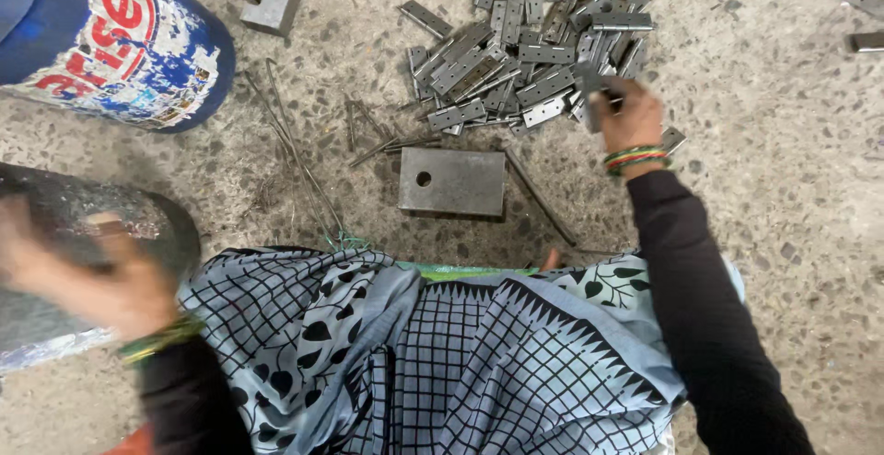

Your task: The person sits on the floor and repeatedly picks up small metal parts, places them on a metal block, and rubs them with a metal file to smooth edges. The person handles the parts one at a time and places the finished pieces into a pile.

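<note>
Head view: right hand [629, 119] pinching one metal hinge [590, 87] lifted from hinge pile [525, 40] just beyond it; left hand [87, 275] blurred, grip unclear; steel block [452, 181] on floor [783, 188] between them

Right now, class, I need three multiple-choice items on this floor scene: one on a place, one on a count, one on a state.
1. Where does the pile of metal hinges lie from the steel block?
A. beyond it
B. on it
C. under it

2. How many round holes show in the block's top?
A. one
B. three
C. five

3. What is the right hand doing?
A. resting flat on the floor
B. closed around a hinge piece
C. inside the drum

Answers: 1 A, the pile spreads on the floor past the block. 2 A, one hole near its left edge. 3 B, fingers wrap a metal piece at the pile's edge.
</note>
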